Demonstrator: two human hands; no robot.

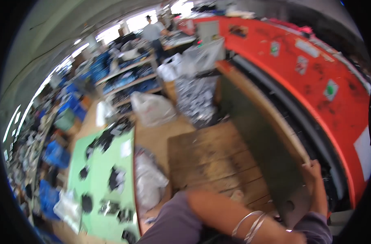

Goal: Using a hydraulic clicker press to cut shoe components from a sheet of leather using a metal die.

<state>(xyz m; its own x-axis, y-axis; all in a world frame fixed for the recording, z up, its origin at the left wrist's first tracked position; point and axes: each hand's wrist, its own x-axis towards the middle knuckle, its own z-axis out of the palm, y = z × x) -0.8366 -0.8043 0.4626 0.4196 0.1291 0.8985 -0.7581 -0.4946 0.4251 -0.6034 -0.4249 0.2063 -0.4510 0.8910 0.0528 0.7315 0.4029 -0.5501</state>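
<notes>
My right hand [312, 170] is at the lower right, its fingers wrapped over the pale wooden edge of a long dark green board [260, 130]. That board runs along the front of a large red machine [283, 49]. My left forearm, with silver bangles [254, 225] at the wrist, crosses the lower middle toward the right. My left hand [293, 238] is blurred at the lower edge. Its fingers are hidden, and I cannot make out what it touches.
A worn wooden platform [197, 152] lies below. To the left, a pale green table [102, 162] bears several dark pieces. Plastic bags [151, 109] stand behind, near shelves of blue cloth [130, 77]. A person [153, 34] stands at another table far back.
</notes>
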